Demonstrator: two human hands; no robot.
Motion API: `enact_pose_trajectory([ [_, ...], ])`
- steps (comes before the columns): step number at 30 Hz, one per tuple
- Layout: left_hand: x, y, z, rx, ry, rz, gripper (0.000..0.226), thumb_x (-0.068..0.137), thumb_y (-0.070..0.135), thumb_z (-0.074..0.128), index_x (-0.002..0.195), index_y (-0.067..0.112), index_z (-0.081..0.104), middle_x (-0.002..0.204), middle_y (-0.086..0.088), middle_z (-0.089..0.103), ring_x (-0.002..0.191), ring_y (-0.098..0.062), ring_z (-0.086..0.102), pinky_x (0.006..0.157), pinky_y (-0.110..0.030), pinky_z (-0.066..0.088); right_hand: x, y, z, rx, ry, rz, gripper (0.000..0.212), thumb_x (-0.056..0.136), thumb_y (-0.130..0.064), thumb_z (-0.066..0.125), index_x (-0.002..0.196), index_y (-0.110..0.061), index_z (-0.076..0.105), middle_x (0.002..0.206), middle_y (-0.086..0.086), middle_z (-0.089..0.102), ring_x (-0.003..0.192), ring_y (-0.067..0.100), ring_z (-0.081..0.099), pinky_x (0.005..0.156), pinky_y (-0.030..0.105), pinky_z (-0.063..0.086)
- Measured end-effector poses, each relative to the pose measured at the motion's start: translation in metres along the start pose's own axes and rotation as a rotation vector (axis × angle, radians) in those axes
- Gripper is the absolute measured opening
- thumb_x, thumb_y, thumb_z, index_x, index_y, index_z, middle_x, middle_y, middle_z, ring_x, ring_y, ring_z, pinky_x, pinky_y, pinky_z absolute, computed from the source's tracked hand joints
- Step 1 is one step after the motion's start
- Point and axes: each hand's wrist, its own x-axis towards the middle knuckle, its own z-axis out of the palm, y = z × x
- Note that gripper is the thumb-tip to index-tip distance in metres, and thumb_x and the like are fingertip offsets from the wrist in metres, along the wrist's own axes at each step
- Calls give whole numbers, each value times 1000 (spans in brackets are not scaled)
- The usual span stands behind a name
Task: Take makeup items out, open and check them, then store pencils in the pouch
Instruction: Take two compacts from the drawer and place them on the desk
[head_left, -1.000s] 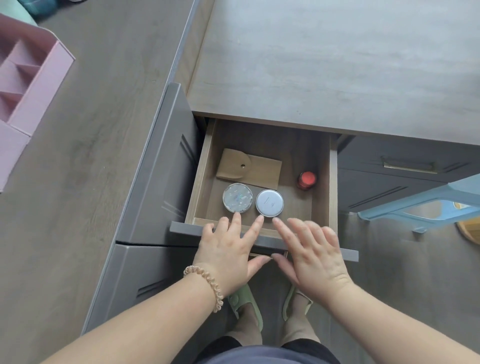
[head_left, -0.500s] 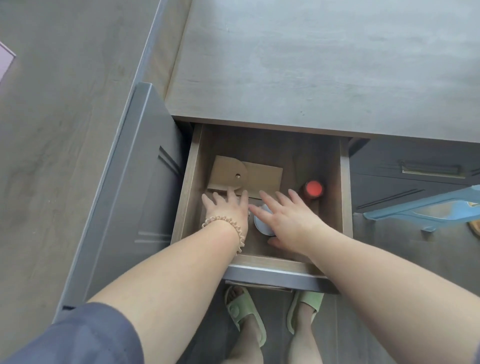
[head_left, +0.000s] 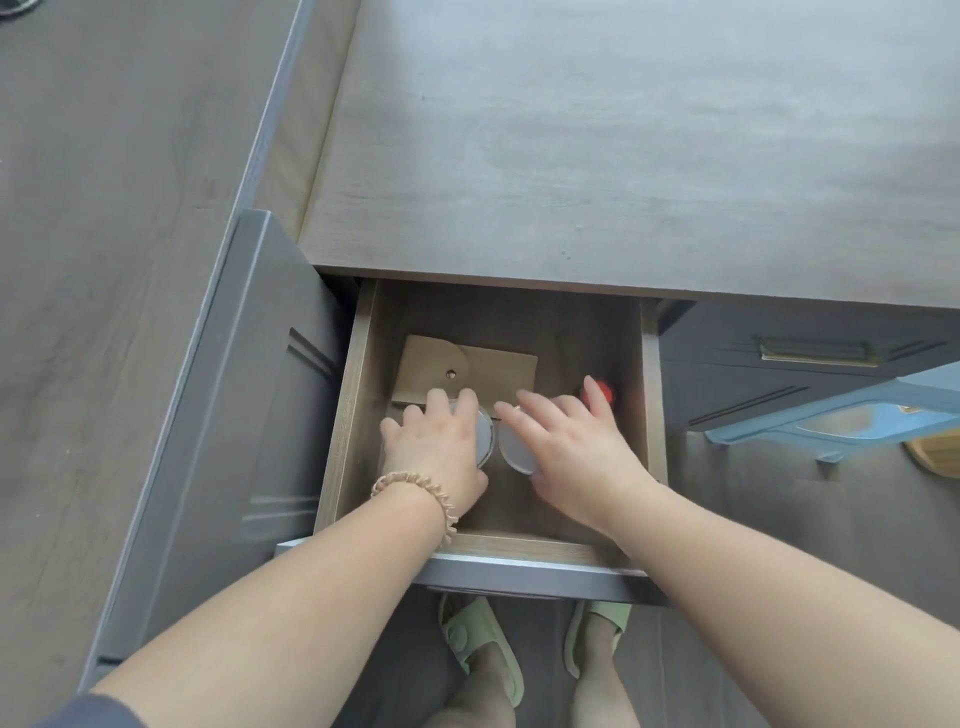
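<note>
- Hands reach into your open drawer (head_left: 358, 395): left hand (head_left: 436, 447) lies fingers spread over 1 round compact (head_left: 484, 434).
- Your right hand (head_left: 566, 452) covers the other compact (head_left: 514, 449), fingers apart.
- Tan pouch (head_left: 498, 369) lies behind them; red-capped item (head_left: 605, 388) sits right.

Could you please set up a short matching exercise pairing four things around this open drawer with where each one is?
Things:
1. flat tan pouch with a snap
2. red-capped item
3. coiled beige hair tie
4. round silver compact

Places:
A. on the left wrist
B. back left of the wooden drawer
C. under the right hand
D. far right, behind the right hand's fingertips

Pairs: 1-B, 2-D, 3-A, 4-C
</note>
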Motion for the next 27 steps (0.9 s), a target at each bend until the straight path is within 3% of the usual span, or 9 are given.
enact_pose_trajectory([
  [5,-19,32,-44,-63,279,80,84,69,59,57,142,40,19,135,0,40,113,-22,48,91,-42,32,-44,29,-46,58,251,197,74,64,-30,77,131,-28,46,137,5,52,109,28,58,106,65,21],
  [11,-30,117,-95,-66,470,211,87,58,60,57,139,39,34,125,-4,51,100,-24,54,82,-40,35,-110,95,-91,82,443,292,74,67,-31,72,134,-28,43,139,5,49,114,25,52,108,63,22],
  [18,-26,278,-141,-54,490,304,89,62,61,52,143,40,22,123,1,50,107,-22,49,86,-39,32,-193,234,-124,130,480,325,76,64,-29,73,134,-25,44,138,8,50,112,28,54,104,50,37],
  [27,-5,470,-162,-96,463,328,88,64,64,50,143,41,17,123,5,48,111,-17,47,92,-38,30,-278,402,-150,130,421,393,75,62,-26,75,133,-20,49,134,14,53,108,35,58,101,52,40],
])
